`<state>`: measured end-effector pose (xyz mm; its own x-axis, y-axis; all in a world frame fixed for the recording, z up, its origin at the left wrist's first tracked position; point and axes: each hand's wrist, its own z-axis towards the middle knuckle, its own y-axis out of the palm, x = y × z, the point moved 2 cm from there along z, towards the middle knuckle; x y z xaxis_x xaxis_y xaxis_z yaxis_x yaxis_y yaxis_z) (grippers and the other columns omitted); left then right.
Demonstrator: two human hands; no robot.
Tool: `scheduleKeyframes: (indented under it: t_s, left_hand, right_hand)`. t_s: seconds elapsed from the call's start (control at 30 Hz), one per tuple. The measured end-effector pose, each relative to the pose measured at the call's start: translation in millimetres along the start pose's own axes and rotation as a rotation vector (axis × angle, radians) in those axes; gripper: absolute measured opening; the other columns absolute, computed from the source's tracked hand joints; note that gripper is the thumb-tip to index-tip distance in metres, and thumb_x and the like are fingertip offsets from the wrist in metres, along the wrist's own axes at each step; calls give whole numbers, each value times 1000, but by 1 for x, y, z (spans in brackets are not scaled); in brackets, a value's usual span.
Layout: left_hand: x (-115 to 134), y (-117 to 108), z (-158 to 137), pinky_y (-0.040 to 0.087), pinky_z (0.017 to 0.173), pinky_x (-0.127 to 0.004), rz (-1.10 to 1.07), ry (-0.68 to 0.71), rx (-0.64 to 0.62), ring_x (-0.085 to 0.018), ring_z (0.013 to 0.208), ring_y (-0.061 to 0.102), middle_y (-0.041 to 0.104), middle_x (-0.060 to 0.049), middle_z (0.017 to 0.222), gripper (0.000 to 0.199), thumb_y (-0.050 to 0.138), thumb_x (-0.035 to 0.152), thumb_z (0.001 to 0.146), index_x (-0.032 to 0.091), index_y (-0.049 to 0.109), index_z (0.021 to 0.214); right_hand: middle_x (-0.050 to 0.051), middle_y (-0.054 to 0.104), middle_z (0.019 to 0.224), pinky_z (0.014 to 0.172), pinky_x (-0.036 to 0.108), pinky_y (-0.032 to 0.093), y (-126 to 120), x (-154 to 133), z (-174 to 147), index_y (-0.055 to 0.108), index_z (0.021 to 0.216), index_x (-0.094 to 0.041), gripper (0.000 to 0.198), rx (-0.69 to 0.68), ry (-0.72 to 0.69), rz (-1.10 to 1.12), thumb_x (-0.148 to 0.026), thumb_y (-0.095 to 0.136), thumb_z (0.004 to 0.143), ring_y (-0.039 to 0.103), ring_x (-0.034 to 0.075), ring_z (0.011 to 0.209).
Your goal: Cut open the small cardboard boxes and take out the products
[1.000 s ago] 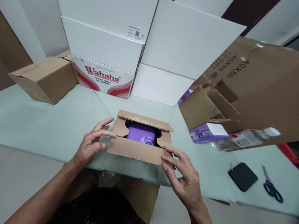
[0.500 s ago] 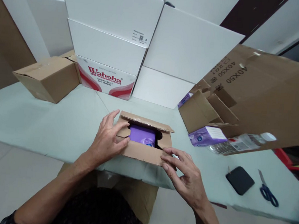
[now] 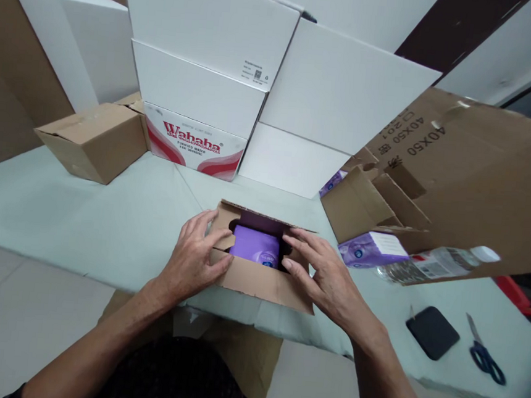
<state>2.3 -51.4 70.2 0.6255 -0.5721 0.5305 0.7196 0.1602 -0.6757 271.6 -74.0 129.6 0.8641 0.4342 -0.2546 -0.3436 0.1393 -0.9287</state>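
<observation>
A small brown cardboard box [image 3: 265, 285] lies near the table's front edge, its top flaps apart. Inside it is a purple tissue pack [image 3: 254, 244] with a round blue mark. My left hand [image 3: 196, 252] grips the box's left end, thumb by the front flap and fingers at the left end flap. At the right end, my right hand [image 3: 321, 272] holds the box, its fingertips over the right end flap and thumb near the front corner. The back flap stands up, and the front flap folds out toward me.
White cartons [image 3: 191, 143] stand behind, with a closed brown box [image 3: 98, 141] at left. To the right are an open brown box [image 3: 361, 201], another purple tissue pack [image 3: 370, 250], a plastic bottle [image 3: 441, 264], a black square object [image 3: 433, 332] and scissors [image 3: 484, 357].
My right hand has moved from the front flap to the right end flap. The back flap now stands up, showing more of the tissue pack. My left hand stays at the left end.
</observation>
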Motion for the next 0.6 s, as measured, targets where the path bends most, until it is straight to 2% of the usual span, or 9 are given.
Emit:
scheduleKeyframes:
  t_s: [0.13,0.3,0.43,0.6]
  left_hand:
    - [-2,2,0,48,110,-60,-13,13,-29,-36,136,54,59,-19,144,29,64,26,93,20,70,120]
    - [-4,3,-1,47,110,-61,-20,-1,-39,-37,136,53,58,-19,146,31,64,28,93,19,70,122]
    - [-3,2,0,45,111,-63,2,17,-59,-40,141,48,48,-20,155,37,63,27,93,21,70,129]
    - [3,0,4,38,117,-65,67,173,-98,-42,151,36,38,-16,164,40,58,12,91,24,76,124]
  right_hand:
    - [16,60,150,109,58,49,10,8,21,60,146,-21,49,35,5,-171,-40,55,101,56,36,133]
    - [19,60,148,96,55,49,22,13,46,59,143,-19,52,-3,66,-371,-35,62,94,56,40,126]
    - [18,60,147,94,51,47,28,15,52,61,139,-20,50,-54,87,-370,-36,65,92,56,39,124]
    - [17,59,148,95,51,49,31,20,51,60,140,-20,52,-72,107,-337,-34,67,90,56,38,127]
